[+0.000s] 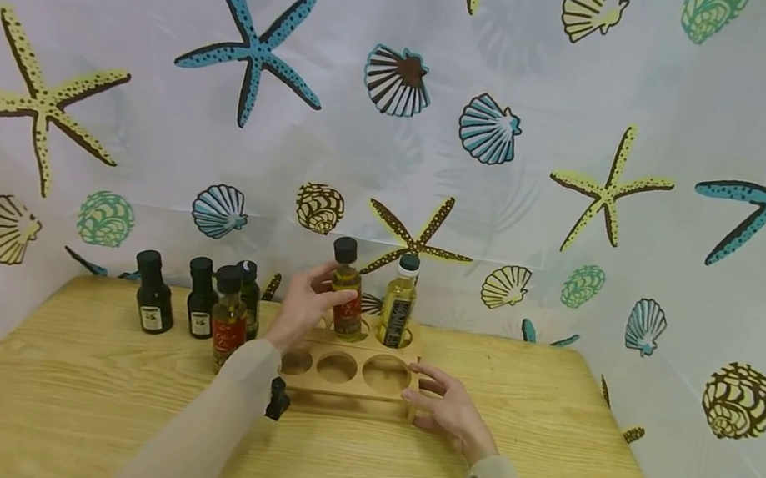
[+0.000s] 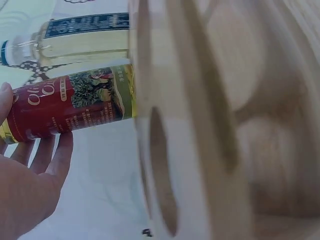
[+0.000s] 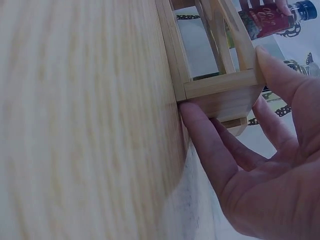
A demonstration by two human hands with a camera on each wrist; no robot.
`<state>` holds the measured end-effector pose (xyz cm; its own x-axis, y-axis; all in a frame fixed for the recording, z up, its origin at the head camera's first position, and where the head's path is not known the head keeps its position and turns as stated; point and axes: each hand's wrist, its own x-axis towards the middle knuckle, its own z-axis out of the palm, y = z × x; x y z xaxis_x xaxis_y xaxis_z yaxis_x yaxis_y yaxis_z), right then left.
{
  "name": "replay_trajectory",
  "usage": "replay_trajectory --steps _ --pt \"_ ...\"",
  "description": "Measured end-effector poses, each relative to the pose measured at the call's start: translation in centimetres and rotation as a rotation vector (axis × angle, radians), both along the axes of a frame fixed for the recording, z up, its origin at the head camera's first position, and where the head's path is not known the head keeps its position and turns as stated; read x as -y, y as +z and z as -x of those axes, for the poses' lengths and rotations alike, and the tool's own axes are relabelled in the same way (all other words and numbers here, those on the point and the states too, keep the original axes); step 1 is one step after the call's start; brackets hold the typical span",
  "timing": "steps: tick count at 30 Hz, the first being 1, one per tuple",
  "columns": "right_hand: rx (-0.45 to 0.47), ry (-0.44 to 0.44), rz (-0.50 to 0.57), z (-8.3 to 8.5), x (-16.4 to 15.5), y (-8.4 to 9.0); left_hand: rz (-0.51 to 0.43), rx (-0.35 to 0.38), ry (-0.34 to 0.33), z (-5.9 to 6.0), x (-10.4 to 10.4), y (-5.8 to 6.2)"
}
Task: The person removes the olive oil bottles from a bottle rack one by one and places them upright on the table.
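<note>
The red-labelled bottle is nearly upright at the far row of the wooden rack, left of the pale oil bottle; its depth is unclear. The left hand curls round it, apparently guiding it, while the right hand grips the rack's right end, probably for steadiness.

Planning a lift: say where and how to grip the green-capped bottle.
Grip the green-capped bottle round its upper body, probably from the right: it stands upright, its lower end in the rack, and the held red-labelled bottle crowds its left.
</note>
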<state>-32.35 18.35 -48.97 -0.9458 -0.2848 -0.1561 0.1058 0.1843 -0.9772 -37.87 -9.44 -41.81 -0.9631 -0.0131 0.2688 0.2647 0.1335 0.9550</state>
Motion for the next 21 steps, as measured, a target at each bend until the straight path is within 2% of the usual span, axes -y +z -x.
replay_trajectory --steps 7,15,21 --pt "-0.012 -0.006 -0.002 0.0 0.3 0.1 0.045 -0.004 0.024 -0.7 0.8 1.7" --pt "0.000 -0.013 0.001 -0.1 0.3 0.1 0.116 -0.070 -0.006 -1.4 1.2 2.3" --pt "-0.008 -0.015 0.005 -0.1 0.4 0.1 0.166 -0.041 -0.019 -2.5 1.6 3.3"
